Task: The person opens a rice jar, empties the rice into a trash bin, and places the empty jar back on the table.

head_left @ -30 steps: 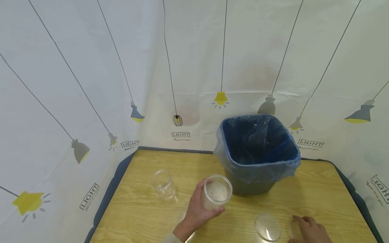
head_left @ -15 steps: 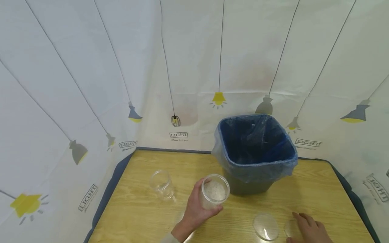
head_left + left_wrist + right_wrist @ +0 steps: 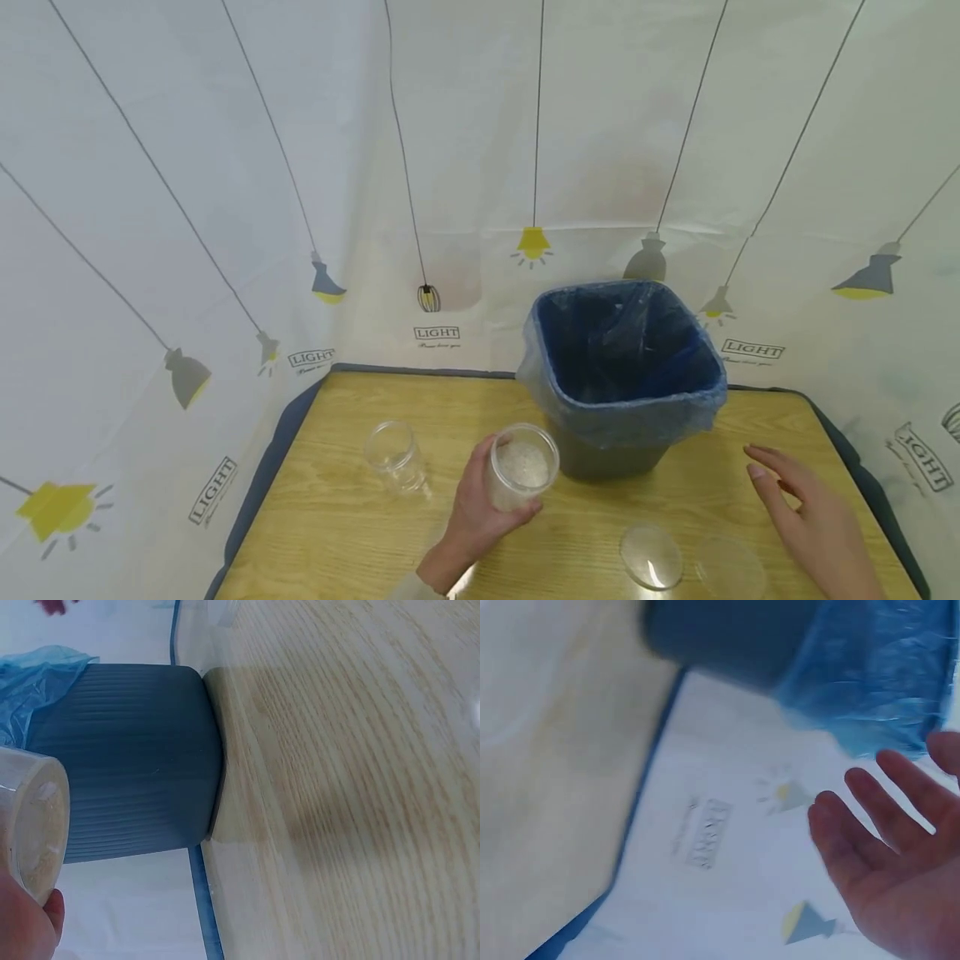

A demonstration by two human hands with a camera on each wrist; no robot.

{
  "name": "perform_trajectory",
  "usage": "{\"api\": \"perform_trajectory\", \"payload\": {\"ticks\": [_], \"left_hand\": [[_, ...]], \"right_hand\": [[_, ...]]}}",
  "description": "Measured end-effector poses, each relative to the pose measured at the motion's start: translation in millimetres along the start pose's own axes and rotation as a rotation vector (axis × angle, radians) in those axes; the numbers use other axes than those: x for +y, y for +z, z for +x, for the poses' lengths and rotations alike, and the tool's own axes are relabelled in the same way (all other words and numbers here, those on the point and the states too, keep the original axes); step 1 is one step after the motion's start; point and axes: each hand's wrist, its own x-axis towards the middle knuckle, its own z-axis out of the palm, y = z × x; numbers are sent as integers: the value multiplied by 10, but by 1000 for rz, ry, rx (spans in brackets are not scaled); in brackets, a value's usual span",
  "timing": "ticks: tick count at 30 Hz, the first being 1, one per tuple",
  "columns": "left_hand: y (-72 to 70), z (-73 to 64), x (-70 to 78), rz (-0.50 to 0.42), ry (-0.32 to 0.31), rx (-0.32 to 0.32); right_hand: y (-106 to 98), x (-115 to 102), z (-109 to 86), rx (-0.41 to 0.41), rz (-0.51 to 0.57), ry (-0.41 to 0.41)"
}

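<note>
My left hand (image 3: 480, 518) grips a clear plastic jar (image 3: 517, 483) with pale, grainy stuff inside, its open mouth tilted toward the head camera. In the left wrist view the underside of the jar (image 3: 42, 829) shows at the left edge, held above the table. Over the right side of the table my right hand (image 3: 816, 521) hangs in the air, holding nothing, its fingers loosely bent. Just left of it two clear round lids lie flat: one lid (image 3: 651, 557) with a bright glint and a fainter lid (image 3: 729, 567).
A dark bin (image 3: 611, 454) lined with a translucent blue bag (image 3: 637, 421) stands behind the jar. To the left, a clear, see-through cup (image 3: 397, 457) stands on the wooden table (image 3: 337, 533). White sheets (image 3: 465, 167) printed with lamps hang around the table.
The right hand has left the fainter lid on the table and lifted up and to the right. The left hand still holds the jar in nearly the same place.
</note>
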Motion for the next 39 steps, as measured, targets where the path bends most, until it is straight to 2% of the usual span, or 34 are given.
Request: {"api": "perform_trajectory", "payload": {"ticks": [4, 11, 15, 23, 25, 29, 34, 39], "left_hand": [[-22, 19, 12, -7, -25, 6], [-45, 41, 33, 8, -21, 14], [-45, 47, 29, 25, -20, 14], [-55, 26, 23, 58, -34, 11], [-58, 25, 18, 58, -34, 10], [-77, 27, 19, 57, -21, 22], [-140, 55, 20, 104, 29, 49], [-252, 153, 24, 141, 59, 85]], "right_hand": [[-62, -218, 134, 104, 87, -11], [-94, -447, 435, 155, 165, -2], [-87, -503, 604, 133, 250, 12], [-14, -550, 872, -11, 418, 70], [6, -564, 902, -31, 431, 95], [30, -584, 910, -23, 426, 119], [48, -583, 887, -6, 424, 98], [58, -600, 853, 3, 407, 76]]}}
